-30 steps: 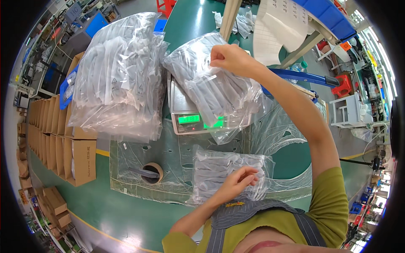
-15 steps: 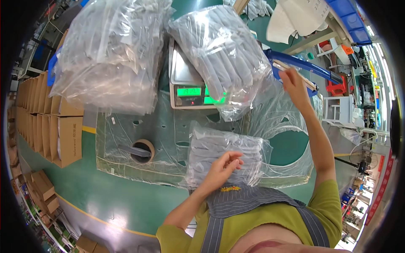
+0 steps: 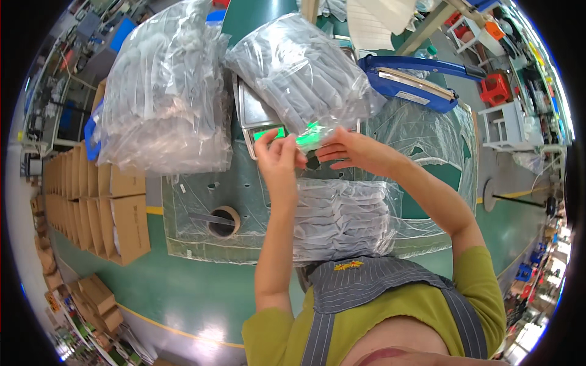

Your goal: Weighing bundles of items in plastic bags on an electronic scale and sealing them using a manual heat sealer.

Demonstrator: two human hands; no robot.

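A clear plastic bag of grey parts (image 3: pixel 345 219) lies on the green table just in front of me. My left hand (image 3: pixel 279 160) and my right hand (image 3: pixel 348 152) are both at its far open edge, pinching the clear film between fingers. Right behind my hands stands a metal weighing scale (image 3: pixel 256 119) with a lit green display. A second, fuller bag of grey parts (image 3: pixel 299 70) rests on the scale's pan.
A big heap of clear bags (image 3: pixel 162 91) lies at the left. A blue heat sealer (image 3: pixel 415 79) sits at the right rear. A tape roll (image 3: pixel 223 221) lies on a clear sheet (image 3: pixel 195 238). Cardboard boxes (image 3: pixel 101 213) stand along the left.
My right hand came down from the bag on the scale to the near bag's far edge. My left hand moved from the near bag's front up to that same edge.
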